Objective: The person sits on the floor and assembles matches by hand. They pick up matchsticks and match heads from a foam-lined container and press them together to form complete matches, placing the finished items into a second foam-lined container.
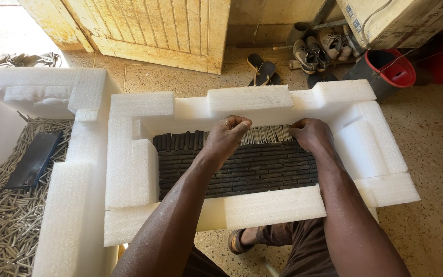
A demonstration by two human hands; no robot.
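Note:
A white foam frame (262, 208) rests across my lap, holding a bed of dark rolled sticks (252, 169) laid in rows. At its far edge a bundle of pale thin sticks (268, 134) stands packed side by side. My left hand (227, 136) is closed on the left end of that pale bundle. My right hand (311, 134) presses against its right end, fingers curled over the sticks. A short row of dark sticks (178, 141) stands upright to the left of the pale ones.
A second white foam box (67, 205) at the left holds several loose pale sticks (6, 220) and a dark flat slab (33, 160). Beyond are a yellow wooden door (165, 31), shoes (311, 51), sandals (262, 69) and a red-rimmed bucket (388, 72) on the speckled floor.

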